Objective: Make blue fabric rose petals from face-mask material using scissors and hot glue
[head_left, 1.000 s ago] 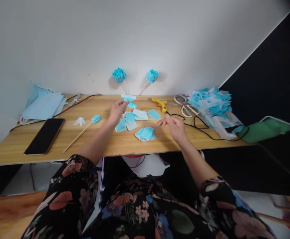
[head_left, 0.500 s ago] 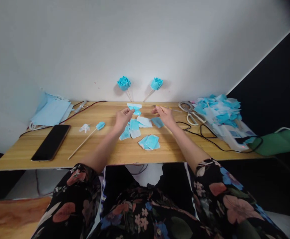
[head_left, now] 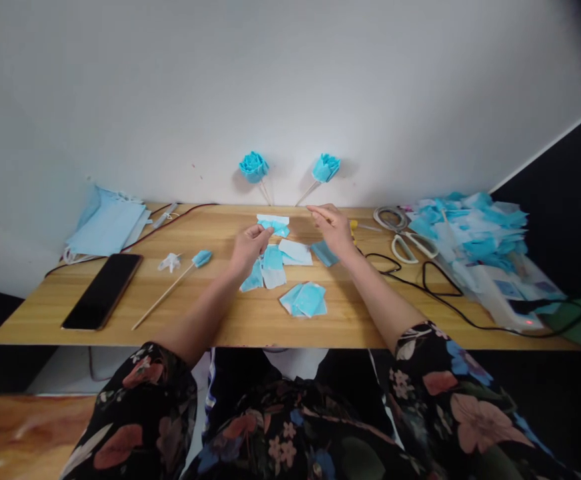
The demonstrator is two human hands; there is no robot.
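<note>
My left hand (head_left: pixel 252 249) is closed in a pinch at the edge of a light blue fabric piece (head_left: pixel 279 229), beside a white strip near the back of the table. Raised to the right of it, my right hand (head_left: pixel 332 229) has its thumb and index finger pressed together; whatever they pinch is too small to make out. Several blue and white cut pieces (head_left: pixel 273 268) lie between my forearms, with a small stack of blue pieces (head_left: pixel 304 299) closer to the front edge. A blue bud on a wooden stick (head_left: pixel 202 258) rests left of my left hand.
Two blue fabric flowers (head_left: pixel 254 167) on sticks lean against the wall. Left are face masks (head_left: pixel 103 223) and a phone (head_left: pixel 102 291). White-handled scissors (head_left: pixel 404 248), a black cable (head_left: pixel 443 295) and a heap of blue scraps (head_left: pixel 475 227) occupy the right side.
The view has shifted a little. My right hand has risen slightly toward the wall, its fingertips now above the table's back edge. My left hand stays at the blue piece.
</note>
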